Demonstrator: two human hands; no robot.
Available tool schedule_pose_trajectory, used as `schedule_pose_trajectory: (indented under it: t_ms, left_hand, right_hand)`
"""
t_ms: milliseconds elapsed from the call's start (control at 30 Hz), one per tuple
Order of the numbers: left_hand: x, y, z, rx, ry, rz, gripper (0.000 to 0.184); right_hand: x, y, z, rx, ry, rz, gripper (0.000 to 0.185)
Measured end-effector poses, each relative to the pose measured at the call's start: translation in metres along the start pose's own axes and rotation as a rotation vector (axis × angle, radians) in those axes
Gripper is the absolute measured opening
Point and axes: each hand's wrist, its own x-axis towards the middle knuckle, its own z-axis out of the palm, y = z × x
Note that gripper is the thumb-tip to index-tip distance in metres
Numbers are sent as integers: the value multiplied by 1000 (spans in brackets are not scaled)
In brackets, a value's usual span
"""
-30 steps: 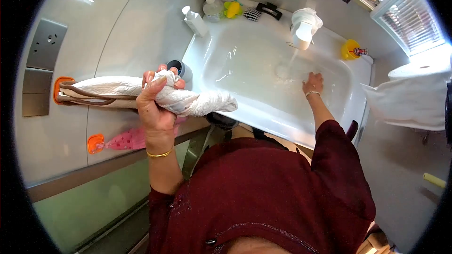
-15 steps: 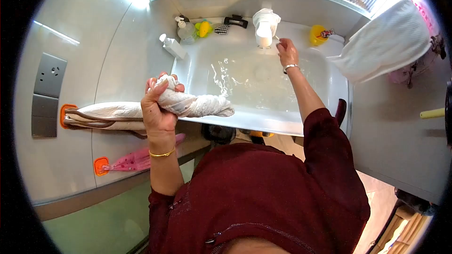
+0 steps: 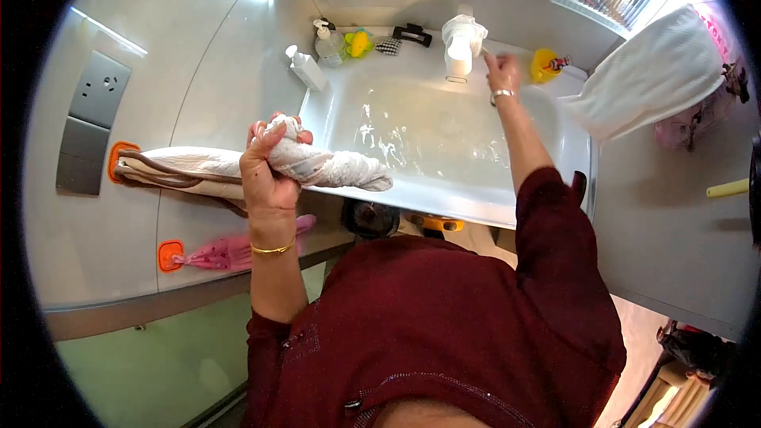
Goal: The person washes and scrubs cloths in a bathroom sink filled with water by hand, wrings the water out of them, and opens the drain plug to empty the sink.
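My left hand (image 3: 273, 160) is closed around one end of a twisted, wet-looking white towel (image 3: 337, 168). The towel's free end sticks out to the right over the near rim of the sink (image 3: 444, 194). At the back, my right hand (image 3: 502, 73) has its fingers closed at the small lever on the right side of the white-covered faucet (image 3: 462, 41); the fingers largely hide the lever. Cloudy water (image 3: 428, 123) stands in the basin below.
A white pump bottle (image 3: 306, 68), a clear soap dispenser (image 3: 329, 46), a yellow toy (image 3: 359, 43) and a black hair claw (image 3: 413, 34) line the back left. A yellow cup (image 3: 544, 66) stands back right. A white towel (image 3: 646, 75) hangs at the right.
My right hand has shifted slightly up and right beside the faucet. My left hand still grips the twisted towel, nearly in the same place. The whole view has tilted a little.
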Motion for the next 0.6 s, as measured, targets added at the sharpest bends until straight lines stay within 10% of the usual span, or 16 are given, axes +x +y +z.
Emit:
schedule_pose_trajectory:
  t_ms: [133,200,367,600]
  left_hand:
    - [7,-1,-2,41,-42,-22,23]
    - [13,-4,-5,-21,-54,-72,25]
    - [33,-18,-17,-173,59,-93,27]
    - [33,-13,-50,-281,24,-75,43]
  right_hand:
    - [-114,-23,-37,760,-1022,986,55]
    - [-172,-69,-51,1077,-1224,1128,78]
    - [-205,-164,-77,2051,-1273,1185,83]
    - [-215,-182,-68,2093,-707,1319,66]
